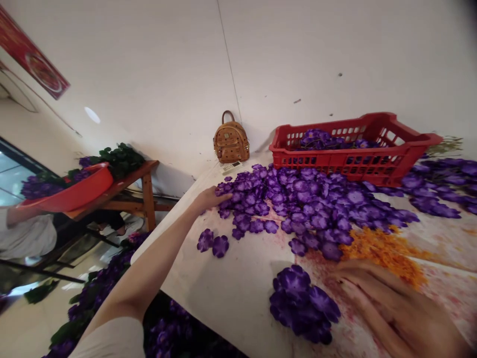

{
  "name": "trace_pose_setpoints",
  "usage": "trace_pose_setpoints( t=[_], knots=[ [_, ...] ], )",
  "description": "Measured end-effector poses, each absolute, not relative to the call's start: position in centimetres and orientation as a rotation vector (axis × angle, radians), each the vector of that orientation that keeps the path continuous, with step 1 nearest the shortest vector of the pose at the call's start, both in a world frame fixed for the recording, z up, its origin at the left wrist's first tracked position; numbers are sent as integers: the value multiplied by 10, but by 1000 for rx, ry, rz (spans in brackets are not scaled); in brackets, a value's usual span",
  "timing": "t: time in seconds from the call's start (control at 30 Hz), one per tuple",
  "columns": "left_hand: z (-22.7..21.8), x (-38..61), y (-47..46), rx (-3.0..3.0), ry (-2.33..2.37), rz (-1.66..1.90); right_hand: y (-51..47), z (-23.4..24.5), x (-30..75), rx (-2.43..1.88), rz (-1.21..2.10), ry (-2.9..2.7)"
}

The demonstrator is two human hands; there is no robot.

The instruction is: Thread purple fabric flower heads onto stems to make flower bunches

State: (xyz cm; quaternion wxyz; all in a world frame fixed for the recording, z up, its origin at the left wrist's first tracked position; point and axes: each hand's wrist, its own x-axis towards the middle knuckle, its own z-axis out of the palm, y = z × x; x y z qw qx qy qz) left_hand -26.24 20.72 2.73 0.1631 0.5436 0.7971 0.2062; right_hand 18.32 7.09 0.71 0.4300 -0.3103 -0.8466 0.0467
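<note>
Here's the wide, loose heap of flat, scalloped purple petal pieces (309, 196), sprawled mid-table with its long axis running left to right. The left hand (209, 199) is right at its left end, fingers touching the edge pieces; whether they pinch one, I cannot tell. Nearer the front, a small layered purple petal cluster (296, 301) sits just left of the right hand (395, 303), clearly the closer hand. That one's blurred, fingers bunched low by the shredded orange heap (387, 253), grip unreadable. Behind, the slotted red plastic crate (398, 156).
</note>
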Motion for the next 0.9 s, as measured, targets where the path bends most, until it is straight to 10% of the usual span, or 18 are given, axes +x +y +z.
trace_pose_setpoints(
  t=[0.6, 0.9],
  knots=[
    [68, -211, 225, 2381, 1874, 783, 71, -3, 183, -840, 161, -2134],
    [15, -149, 145, 2742, 1550, 34, 76, -3, 185, -812, 83, -2237]
  ],
)
